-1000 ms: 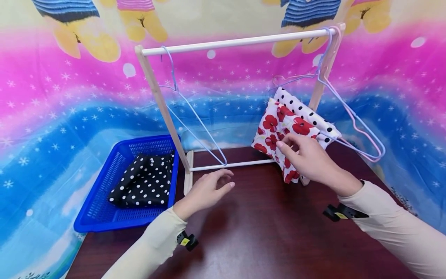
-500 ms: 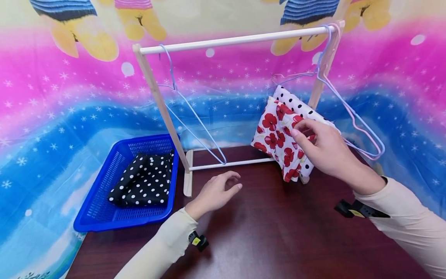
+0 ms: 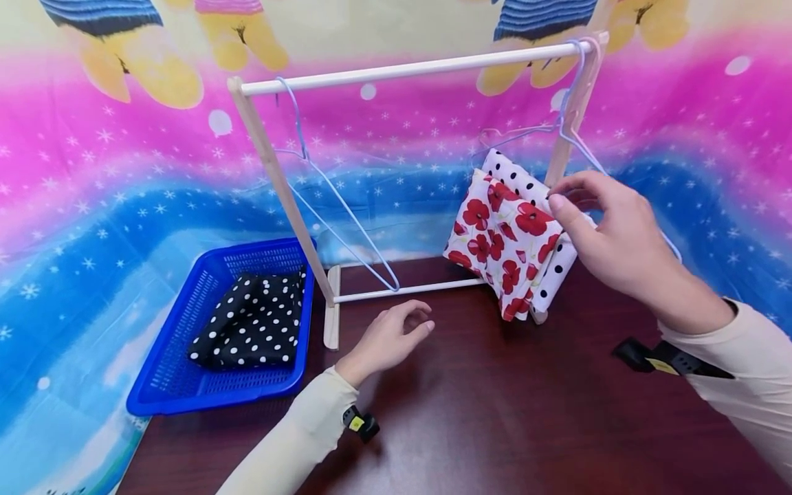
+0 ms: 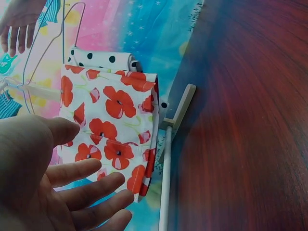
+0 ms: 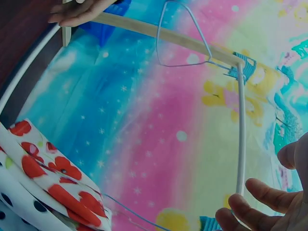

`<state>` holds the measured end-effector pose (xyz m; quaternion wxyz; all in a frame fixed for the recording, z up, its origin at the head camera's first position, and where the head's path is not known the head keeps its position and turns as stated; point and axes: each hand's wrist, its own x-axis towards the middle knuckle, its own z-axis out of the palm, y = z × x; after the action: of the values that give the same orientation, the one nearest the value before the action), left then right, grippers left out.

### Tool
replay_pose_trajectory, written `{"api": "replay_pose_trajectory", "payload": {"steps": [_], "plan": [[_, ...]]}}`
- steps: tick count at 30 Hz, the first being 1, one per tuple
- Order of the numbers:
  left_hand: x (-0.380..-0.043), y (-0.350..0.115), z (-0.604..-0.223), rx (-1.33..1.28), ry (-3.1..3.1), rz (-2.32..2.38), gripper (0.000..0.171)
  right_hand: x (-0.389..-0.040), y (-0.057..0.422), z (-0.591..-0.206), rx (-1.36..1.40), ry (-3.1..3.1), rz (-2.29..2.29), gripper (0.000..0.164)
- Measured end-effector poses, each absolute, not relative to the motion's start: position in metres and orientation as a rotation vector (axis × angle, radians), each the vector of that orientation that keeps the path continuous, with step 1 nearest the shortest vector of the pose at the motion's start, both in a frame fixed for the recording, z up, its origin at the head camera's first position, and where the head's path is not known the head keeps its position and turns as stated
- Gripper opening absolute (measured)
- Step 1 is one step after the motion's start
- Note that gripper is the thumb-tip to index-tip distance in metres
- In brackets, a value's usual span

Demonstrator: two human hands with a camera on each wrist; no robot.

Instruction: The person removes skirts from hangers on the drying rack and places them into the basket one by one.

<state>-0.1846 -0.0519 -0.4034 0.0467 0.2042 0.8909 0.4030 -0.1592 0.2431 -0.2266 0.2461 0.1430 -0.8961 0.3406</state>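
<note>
A folded white cloth with red poppies (image 3: 495,240) hangs at the right end of the rack, in front of a white cloth with black dots (image 3: 547,278). My right hand (image 3: 631,251) is just right of these cloths with nothing in its grasp, hiding part of the blue hanger (image 3: 584,148) there. In the right wrist view its fingers are spread and bare. My left hand (image 3: 390,337) hovers over the table, fingers loosely bent and holding nothing. The left wrist view has that hand (image 4: 72,187) in front of the poppy cloth (image 4: 113,115).
The rack's white top bar (image 3: 421,67) spans two wooden posts. A bare blue hanger (image 3: 349,210) hangs at its left end. On the left, a blue basket (image 3: 210,402) contains a folded black cloth with white dots (image 3: 256,323). A patterned backdrop (image 3: 396,185) stands behind the table (image 3: 470,412).
My right hand has left the poppy cloth, moving right and toward me. My left hand has shifted slightly right. The cloths stay hanging in place.
</note>
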Motion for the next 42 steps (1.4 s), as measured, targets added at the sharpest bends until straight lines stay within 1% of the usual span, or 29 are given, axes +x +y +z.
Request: {"api": "replay_pose_trajectory", "payload": {"steps": [10,15,30,42], "plan": [[-0.190,-0.042,-0.409,0.598,2.647,1.368,0.029,-0.160,0.257,-0.214,0.367,-2.339,0.861,0.034],[-0.193,-0.039,-0.414,0.558,2.621,1.456,0.028,-0.161,0.266,-0.211,0.307,-2.374,0.825,0.037],[-0.204,-0.026,-0.428,0.452,2.576,1.576,0.025,-0.171,0.283,-0.212,0.180,-2.471,0.813,0.044],[-0.207,-0.014,-0.432,0.470,2.508,1.656,0.024,-0.174,0.287,-0.212,0.110,-2.565,0.769,0.049]]}}
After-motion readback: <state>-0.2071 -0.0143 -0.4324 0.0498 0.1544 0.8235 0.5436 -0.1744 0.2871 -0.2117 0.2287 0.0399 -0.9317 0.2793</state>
